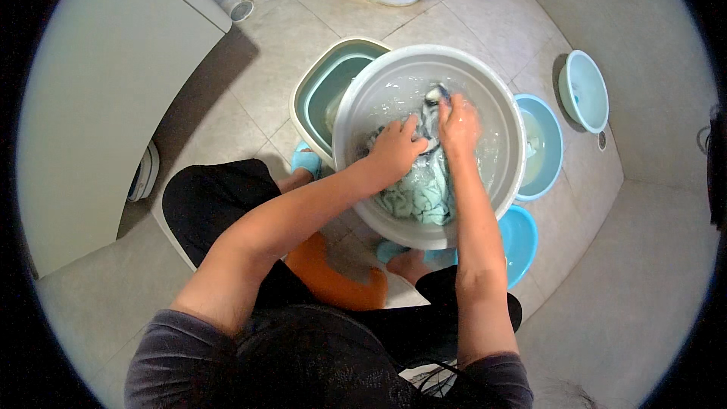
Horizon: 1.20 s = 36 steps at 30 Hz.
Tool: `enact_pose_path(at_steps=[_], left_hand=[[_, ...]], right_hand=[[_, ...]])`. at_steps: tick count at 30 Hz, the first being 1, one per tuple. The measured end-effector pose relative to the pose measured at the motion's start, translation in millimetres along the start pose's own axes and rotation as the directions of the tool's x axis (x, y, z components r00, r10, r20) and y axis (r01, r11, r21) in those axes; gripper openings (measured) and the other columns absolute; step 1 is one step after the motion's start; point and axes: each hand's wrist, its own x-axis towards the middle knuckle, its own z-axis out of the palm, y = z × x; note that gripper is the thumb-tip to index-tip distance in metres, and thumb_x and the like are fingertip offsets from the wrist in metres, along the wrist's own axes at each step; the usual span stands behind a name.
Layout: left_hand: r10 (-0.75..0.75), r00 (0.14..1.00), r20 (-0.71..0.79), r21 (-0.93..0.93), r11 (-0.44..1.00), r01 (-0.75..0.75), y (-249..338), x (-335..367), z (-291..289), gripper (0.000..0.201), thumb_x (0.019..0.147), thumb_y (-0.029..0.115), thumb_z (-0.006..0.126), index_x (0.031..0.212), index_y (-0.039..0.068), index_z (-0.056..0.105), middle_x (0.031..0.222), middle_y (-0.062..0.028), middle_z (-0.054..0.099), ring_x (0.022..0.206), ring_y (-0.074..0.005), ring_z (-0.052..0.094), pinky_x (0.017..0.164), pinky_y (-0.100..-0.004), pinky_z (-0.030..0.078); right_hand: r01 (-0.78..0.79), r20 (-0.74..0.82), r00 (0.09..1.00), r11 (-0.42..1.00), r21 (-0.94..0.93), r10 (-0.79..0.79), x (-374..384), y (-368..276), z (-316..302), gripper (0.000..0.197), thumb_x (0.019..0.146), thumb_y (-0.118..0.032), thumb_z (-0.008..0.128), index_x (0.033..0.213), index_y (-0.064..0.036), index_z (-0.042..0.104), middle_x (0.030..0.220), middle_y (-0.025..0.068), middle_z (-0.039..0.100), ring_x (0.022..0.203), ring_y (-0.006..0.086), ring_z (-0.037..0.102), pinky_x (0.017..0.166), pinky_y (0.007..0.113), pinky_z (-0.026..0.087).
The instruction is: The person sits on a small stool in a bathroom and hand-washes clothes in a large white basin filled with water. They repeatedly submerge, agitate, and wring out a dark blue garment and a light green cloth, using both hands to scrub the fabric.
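A large round white basin (pixel 350 117) holds water and wet laundry. My right hand (pixel 459 127) is closed on a dark and white patterned cloth (pixel 429 117), part of which is bunched up by the fingertips. Lower and to the left, my left hand (pixel 397 153) has its fingers curled on the same cloth, around the middle of the basin. Nearer to me, a pale mint-green cloth (pixel 432 201) lies crumpled in the water. Parts of the patterned cloth are hidden beneath my hands.
A rectangular pale-green tub (pixel 303 95) stands left of the basin, partly under its rim. Along the right are a blue basin with cloudy water (pixel 549 148), a bright blue basin (pixel 522 246) and a light blue basin (pixel 587 95). A white cabinet (pixel 113 106) borders the left.
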Motion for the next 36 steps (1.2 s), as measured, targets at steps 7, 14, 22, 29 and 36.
enact_pose_path(at_steps=[7, 14, 22, 29, 36], left_hand=[[-0.340, 0.910, 0.238, -0.176, 0.906, 0.384, -10.8, 2.6, -27.8, 0.018, 0.075, 0.008, 0.045, 0.093, 0.008, 0.048, 0.123, -0.0210, 0.039, 0.090, -0.0373, 0.052, 0.074, -0.0448, 0.045], [-0.086, 0.989, 0.119, 0.120, 0.990, 0.072, -3.9, 1.5, 1.0, 0.057, 0.072, 0.021, 0.059, 0.125, 0.016, 0.040, 0.129, -0.0215, 0.034, 0.096, -0.0366, 0.049, 0.079, -0.0443, 0.043], [-0.100, 0.953, 0.287, 0.165, 0.985, 0.053, 1.2, 1.1, 1.4, 0.052, 0.072, 0.033, 0.060, 0.121, 0.021, 0.047, 0.132, -0.0210, 0.028, 0.122, -0.0365, 0.023, 0.099, -0.0528, 0.013], [-0.214, 0.878, 0.429, 0.116, 0.977, 0.181, 4.5, 10.9, -2.8, 0.049, 0.074, 0.031, 0.057, 0.122, 0.024, 0.046, 0.133, -0.0189, 0.026, 0.121, -0.0363, 0.024, 0.096, -0.0569, 0.013], [-0.307, 0.800, 0.516, 0.241, 0.948, 0.209, -7.3, 15.3, 23.1, 0.050, 0.073, 0.036, 0.059, 0.120, 0.025, 0.048, 0.133, -0.0213, 0.027, 0.125, -0.0383, 0.020, 0.096, -0.0618, 0.011]], right_hand=[[-0.423, 0.201, 0.839, 0.372, 0.826, 0.506, 7.2, 21.7, -49.4, 0.034, 0.090, -0.030, 0.041, 0.109, -0.0042, 0.051, 0.103, 0.0110, 0.056, 0.094, 0.0236, 0.053, 0.080, 0.035, 0.042], [0.056, -0.240, 0.970, 0.929, 0.366, 0.036, -25.3, -9.4, -59.9, 0.029, 0.087, -0.018, 0.045, 0.111, -0.0022, 0.050, 0.113, 0.0201, 0.045, 0.104, 0.0334, 0.044, 0.090, 0.039, 0.033], [-0.049, 0.068, 0.996, 0.996, -0.080, 0.055, -10.5, -37.3, -3.0, 0.043, 0.077, -0.041, 0.054, 0.112, -0.0151, 0.053, 0.123, 0.0218, 0.040, 0.109, 0.0427, 0.039, 0.086, 0.051, 0.034], [-0.363, 0.291, 0.855, 0.095, 0.927, 0.429, 3.9, 24.0, -19.0, 0.048, 0.082, -0.036, 0.054, 0.113, 0.0016, 0.050, 0.116, 0.0216, 0.049, 0.099, 0.0329, 0.052, 0.084, 0.036, 0.041], [0.061, 0.143, 0.986, 0.986, 0.155, -0.084, -42.5, -35.3, -13.6, 0.057, 0.075, -0.041, 0.058, 0.126, -0.0234, 0.040, 0.129, 0.0231, 0.034, 0.118, 0.0445, 0.028, 0.098, 0.050, 0.019]])
